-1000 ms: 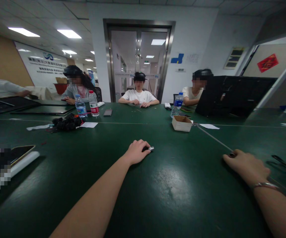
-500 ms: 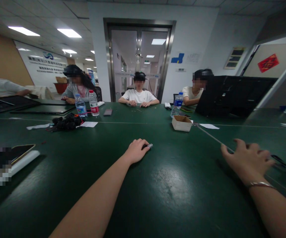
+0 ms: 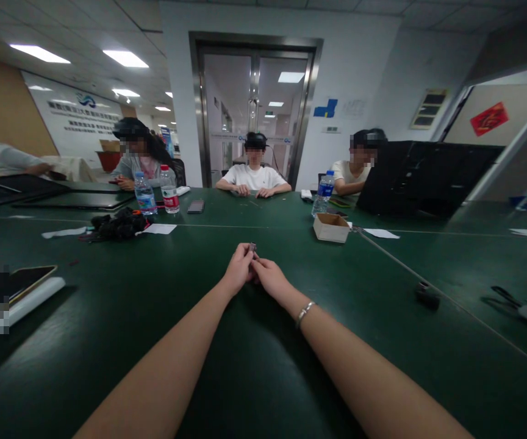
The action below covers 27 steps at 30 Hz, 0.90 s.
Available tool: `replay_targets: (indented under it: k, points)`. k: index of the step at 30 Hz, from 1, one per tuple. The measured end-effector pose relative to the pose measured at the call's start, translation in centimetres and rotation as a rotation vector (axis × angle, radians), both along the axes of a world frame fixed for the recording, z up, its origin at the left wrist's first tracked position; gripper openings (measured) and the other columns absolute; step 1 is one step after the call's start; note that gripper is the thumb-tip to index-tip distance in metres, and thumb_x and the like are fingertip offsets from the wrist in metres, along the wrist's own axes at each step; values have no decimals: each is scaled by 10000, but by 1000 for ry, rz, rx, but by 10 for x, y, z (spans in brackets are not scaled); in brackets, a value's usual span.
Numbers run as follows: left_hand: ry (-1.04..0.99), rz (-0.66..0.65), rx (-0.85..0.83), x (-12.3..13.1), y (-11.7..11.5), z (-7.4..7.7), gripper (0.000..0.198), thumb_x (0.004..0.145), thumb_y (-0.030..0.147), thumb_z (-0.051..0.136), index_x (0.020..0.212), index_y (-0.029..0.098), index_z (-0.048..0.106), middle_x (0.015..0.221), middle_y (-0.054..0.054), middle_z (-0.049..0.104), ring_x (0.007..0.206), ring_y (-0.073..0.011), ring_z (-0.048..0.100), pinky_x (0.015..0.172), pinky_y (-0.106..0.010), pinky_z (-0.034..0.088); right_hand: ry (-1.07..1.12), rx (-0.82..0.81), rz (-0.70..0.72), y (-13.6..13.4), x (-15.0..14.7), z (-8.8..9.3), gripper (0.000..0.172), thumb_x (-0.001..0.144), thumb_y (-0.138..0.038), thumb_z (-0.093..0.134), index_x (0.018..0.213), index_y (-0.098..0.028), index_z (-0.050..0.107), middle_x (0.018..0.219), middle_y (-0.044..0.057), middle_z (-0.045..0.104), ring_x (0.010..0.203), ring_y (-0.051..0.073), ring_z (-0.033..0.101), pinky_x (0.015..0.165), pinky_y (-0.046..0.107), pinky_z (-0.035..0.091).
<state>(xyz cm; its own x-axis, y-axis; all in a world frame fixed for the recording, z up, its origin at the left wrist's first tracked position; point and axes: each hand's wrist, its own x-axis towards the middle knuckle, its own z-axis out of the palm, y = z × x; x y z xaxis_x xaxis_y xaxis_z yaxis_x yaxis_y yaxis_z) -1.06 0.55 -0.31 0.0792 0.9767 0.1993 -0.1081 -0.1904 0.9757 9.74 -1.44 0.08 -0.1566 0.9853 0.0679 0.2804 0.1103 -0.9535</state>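
A small silvery metal piece (image 3: 252, 246) pokes up between the fingertips in the middle of the green table (image 3: 355, 341). My left hand (image 3: 237, 268) is closed on it, thumb and fingers pinched together. Right beside it, my right hand (image 3: 270, 275), with a silver bangle at the wrist, meets the left one at the fingertips. Its fingers are closed at the lower part of the same piece, and they partly hide it. Off to the right, a small black object with a shiny end (image 3: 427, 295) lies alone on the table.
A small open box (image 3: 331, 229) stands beyond my hands, with a water bottle (image 3: 324, 194) behind it. Black bundled straps (image 3: 119, 225) and two more bottles (image 3: 170, 190) are at the left. A phone (image 3: 30, 286) lies near left. Several people sit around the table.
My right hand has come in from the far right to join the left hand at the metal piece. My left hand has shifted slightly left and lifted the piece upright. The black object now shows.
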Motion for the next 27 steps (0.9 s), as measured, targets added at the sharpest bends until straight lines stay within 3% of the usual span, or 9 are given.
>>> replay_targets:
  k: [3,10,16,20,24,27]
  points:
    - [-77,36,-44,0,-2,4,166,817,352,485,912,216,483,809,5,519,602,-103,489,483,-197,396,200,-15,7,9,-11,-3,235,807,-365,547,679,-170,576,604,3,596,524,99,518,533,228,422]
    - [-130,46,-50,12,-7,7,143,814,332,458,851,211,525,800,-7,575,681,-121,544,518,-195,413,360,49,-38,6,-2,-5,262,678,-403,662,667,-178,529,681,-6,584,581,105,545,572,243,434]
    - [-238,115,-51,5,1,3,235,806,331,382,728,182,546,788,-35,636,787,-150,596,652,-242,453,143,178,-91,7,6,-6,166,657,-313,655,712,-184,567,612,-29,540,575,114,498,561,251,407]
    - [-150,183,-97,-7,6,3,277,790,394,452,663,161,533,692,-25,591,632,-122,559,569,-229,409,-4,254,-104,12,18,-8,253,663,-238,618,905,-169,634,709,-5,606,631,121,520,620,265,422]
    - [-71,114,-64,-11,7,1,344,749,483,568,755,141,597,668,-14,574,590,-102,537,552,-217,398,-52,267,-104,15,25,-8,291,675,-219,605,955,-151,648,733,7,621,635,117,519,627,263,426]
    - [-35,102,-25,-11,9,-1,307,690,415,667,818,140,621,695,-7,577,622,-94,531,582,-208,408,-89,282,-126,17,25,-9,280,671,-207,611,941,-149,656,705,-5,604,618,111,508,612,255,418]
